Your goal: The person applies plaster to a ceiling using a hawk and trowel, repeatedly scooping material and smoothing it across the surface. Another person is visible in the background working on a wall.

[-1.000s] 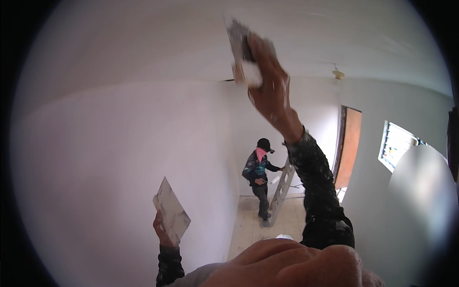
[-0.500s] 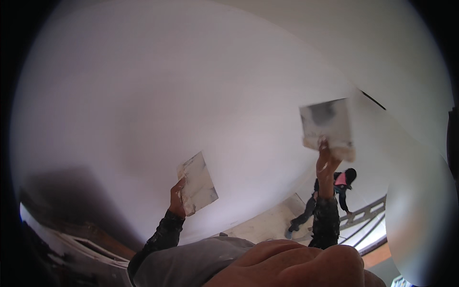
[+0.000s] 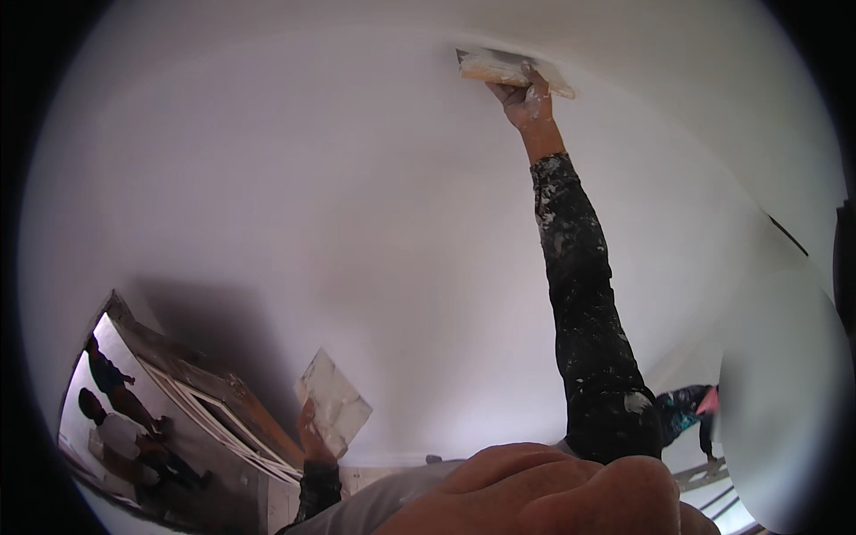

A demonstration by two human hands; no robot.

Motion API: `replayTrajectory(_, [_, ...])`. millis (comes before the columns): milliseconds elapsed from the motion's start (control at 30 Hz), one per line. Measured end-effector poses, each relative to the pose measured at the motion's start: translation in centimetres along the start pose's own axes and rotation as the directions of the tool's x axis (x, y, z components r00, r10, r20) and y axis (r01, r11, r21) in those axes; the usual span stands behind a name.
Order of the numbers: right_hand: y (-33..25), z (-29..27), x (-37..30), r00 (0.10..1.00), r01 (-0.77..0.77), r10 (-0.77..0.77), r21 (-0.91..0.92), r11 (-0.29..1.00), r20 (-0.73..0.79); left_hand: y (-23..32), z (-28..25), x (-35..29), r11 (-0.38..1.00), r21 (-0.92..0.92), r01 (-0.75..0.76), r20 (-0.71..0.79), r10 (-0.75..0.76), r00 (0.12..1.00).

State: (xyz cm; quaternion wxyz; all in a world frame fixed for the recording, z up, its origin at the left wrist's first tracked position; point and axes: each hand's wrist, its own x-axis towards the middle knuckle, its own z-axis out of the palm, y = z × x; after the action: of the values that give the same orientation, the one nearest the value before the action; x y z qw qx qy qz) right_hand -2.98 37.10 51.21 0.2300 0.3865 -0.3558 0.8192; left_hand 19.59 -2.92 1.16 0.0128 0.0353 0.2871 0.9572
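High up on the broad white wall (image 3: 312, 196), my right hand (image 3: 528, 102) grips a wide putty knife (image 3: 489, 69) by its handle edge. The blade lies close to the wall's top, near where it curves into the ceiling; I cannot tell if it touches. My right arm is stretched far up, its black sleeve (image 3: 580, 267) spattered with white filler. Low at the left, my left hand (image 3: 312, 434) is closed on a second wide putty knife (image 3: 335, 403), a squarish plate smeared with white. The blade hides part of the fingers.
At lower left, an opening with a wooden frame (image 3: 236, 415) shows people, among them one in a pale top (image 3: 120, 437). A co-worker (image 3: 685, 410) is at lower right, partly behind a pale rounded surface (image 3: 776, 357). A metal framework (image 3: 700, 475) lies below that person.
My right hand has gone up and left with its putty knife, stretching the arm. The left putty knife sits lower and farther left in view. The view has shifted, showing more of the opening.
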Motion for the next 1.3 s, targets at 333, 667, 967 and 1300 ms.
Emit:
replayTrajectory(333, [1.9, 10.4, -3.5, 0.991, -0.043, 0.065, 0.176, 0.983, -0.118, 2.8, -7.1, -0.5, 0.992, -0.031, -0.119, 0.005, 0.119, 0.993])
replayTrajectory(667, [-7.2, 20.8, -25.7, 0.847, -0.293, 0.001, 0.465, 0.836, 0.532, 0.8, -2.4, 8.8, 0.98, -0.103, 0.168, 0.309, -0.129, 0.942])
replayTrajectory(967, [5.9, 1.9, -31.8, 0.977, 0.211, -0.198, -0.373, 0.904, 0.073, -0.3, -0.8, 11.3, 0.986, -0.081, 0.149, 0.418, -0.102, 0.903])
replayTrajectory(1300, [7.7, 5.3, -31.4, 0.585, 0.809, 0.392, -0.481, -0.337, 0.709, 6.9, -1.6, 13.2, 0.981, 0.155, -0.118, 0.31, 0.065, 0.948])
